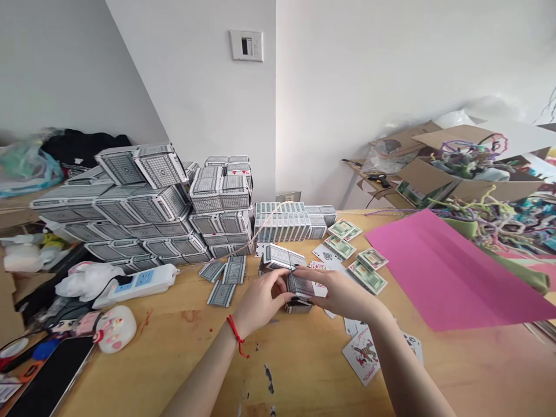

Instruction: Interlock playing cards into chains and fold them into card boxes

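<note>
In the middle of the wooden table stands a small box made of folded playing cards [300, 285], its grey patterned backs facing out. My left hand [266, 298], a red string on its wrist, pinches the box's near left side between thumb and fingers. From the right, my right hand [336, 291] closes over the top and right side. Their fingertips nearly meet on the box, and partly hide it. Loose face-down cards [234, 270] lie to the left. Around my right forearm are face-up cards, among them a joker [363, 354].
Stacked card boxes [160, 202] rise at the back left beside a row of card packs [282, 220]. Several green card decks [367, 277] lie on the right, near a pink sheet [452, 272]. A power strip [141, 284] and phone [61, 376] are left. Yarn fills a carton [486, 188].
</note>
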A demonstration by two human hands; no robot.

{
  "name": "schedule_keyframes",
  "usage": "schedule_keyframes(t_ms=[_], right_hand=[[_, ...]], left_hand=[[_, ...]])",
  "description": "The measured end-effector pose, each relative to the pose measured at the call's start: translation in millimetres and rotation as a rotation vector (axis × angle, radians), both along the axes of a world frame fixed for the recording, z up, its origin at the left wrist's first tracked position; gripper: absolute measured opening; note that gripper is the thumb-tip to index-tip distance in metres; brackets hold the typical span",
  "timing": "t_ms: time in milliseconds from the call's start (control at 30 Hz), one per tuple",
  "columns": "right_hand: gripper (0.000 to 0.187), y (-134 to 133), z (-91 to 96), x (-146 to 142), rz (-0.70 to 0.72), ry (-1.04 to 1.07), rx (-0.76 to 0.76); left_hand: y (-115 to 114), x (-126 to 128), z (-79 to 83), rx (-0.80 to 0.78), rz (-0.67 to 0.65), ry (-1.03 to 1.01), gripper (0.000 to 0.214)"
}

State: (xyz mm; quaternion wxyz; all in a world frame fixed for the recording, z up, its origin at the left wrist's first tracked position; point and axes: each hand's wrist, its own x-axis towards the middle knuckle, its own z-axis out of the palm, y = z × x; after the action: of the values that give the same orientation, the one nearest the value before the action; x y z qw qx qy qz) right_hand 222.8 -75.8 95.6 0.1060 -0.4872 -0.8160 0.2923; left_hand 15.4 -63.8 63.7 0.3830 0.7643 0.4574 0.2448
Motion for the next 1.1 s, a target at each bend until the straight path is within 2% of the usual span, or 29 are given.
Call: schedule_keyframes(t_ms=[167, 600, 867, 1000, 1100], right_hand=[[0.052, -1.5, 4.8, -2.3, -0.019, -0.024, 0.008], [0.049, -1.4, 1.0, -5.7, -0.004, -0.068, 0.093], [0.049, -1.6, 2.2, -7.5, 0.0, -0.097, 0.081], [0.049, -2.0, 3.1, -7.4, 0.006, -0.091, 0.077], [0.049, -1.9, 3.2, -6.6, 0.004, -0.089, 0.073]], left_hand=[[-0.7, 0.3, -2.1, 0.017, 0.004, -0.002, 0.038], [3.3, -5.6, -3.5, 0.018, 0.02, 0.059, 0.036], [8.0, -11.4, -6.6, -0.06, -0.029, -0.001, 0.037], [6.1, -10.7, -7.1, -0.025, -0.043, 0.024, 0.046], [4.1, -8.0, -8.5, -0.022, -0.025, 0.026, 0.043]])
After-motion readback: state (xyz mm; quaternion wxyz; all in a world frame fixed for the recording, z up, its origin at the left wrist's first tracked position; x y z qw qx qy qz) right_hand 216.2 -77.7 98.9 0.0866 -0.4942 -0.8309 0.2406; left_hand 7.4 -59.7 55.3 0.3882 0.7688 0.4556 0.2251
